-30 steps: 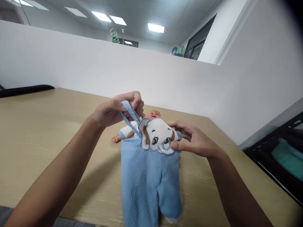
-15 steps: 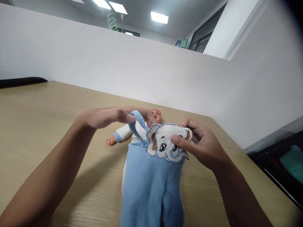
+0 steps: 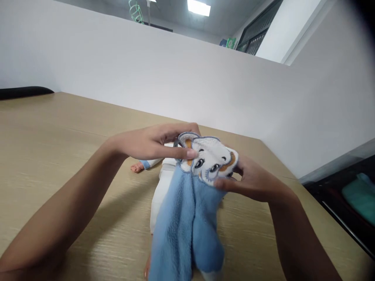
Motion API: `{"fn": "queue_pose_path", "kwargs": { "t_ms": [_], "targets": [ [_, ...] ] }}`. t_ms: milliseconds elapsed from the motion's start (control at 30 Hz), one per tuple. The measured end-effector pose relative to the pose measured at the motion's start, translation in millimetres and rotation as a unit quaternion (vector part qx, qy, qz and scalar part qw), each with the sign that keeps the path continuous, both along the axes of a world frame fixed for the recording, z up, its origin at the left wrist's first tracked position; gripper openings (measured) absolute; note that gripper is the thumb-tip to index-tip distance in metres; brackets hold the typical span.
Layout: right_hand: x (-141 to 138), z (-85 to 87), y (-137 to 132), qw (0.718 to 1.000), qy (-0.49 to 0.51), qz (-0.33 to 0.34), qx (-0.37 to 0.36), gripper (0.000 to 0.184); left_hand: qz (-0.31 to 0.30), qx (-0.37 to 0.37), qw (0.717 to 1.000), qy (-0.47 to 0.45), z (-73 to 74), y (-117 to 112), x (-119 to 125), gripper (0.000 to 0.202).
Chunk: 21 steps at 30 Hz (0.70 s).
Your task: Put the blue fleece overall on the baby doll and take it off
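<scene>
A light-blue fleece doll garment with a white elephant-face patch hangs between my two hands over a doll. My left hand pinches the patch's left ear, thumb in front and fingers behind. My right hand grips the lower right of the patch, thumb below the elephant's trunk. Beneath lies the doll, on its back, in white clothing. One doll hand with a blue cuff shows at the left, and a bit of its foot near the bottom. The doll's head is hidden behind my hands and the patch.
The wooden table runs back to a white partition. A black object lies at the far left edge. Beyond the right edge sits a dark container with teal cloth.
My left hand has gone from the blue strap to the elephant's ear. The patch has tilted, and the garment has shifted right and narrowed, uncovering more white clothing. The doll's head is now hidden.
</scene>
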State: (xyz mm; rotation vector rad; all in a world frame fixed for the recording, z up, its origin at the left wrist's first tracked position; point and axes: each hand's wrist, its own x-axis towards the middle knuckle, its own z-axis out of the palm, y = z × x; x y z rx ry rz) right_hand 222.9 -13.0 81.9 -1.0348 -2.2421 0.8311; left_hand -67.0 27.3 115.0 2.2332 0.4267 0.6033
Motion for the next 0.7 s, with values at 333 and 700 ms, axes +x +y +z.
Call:
{"fn": "queue_pose_path", "kwargs": {
  "t_ms": [333,700],
  "targets": [
    [16.1,-20.4,25.4,0.99,0.136,-0.004,-0.038,0.036,-0.011,-0.014,0.996,0.089,-10.5,13.5,-0.4,0.024],
    [-8.1,-39.4,22.9,0.984,0.03,0.071,-0.159,0.073,0.033,-0.035,0.999,0.026,-22.2,18.0,9.7,0.032]
  ]
}}
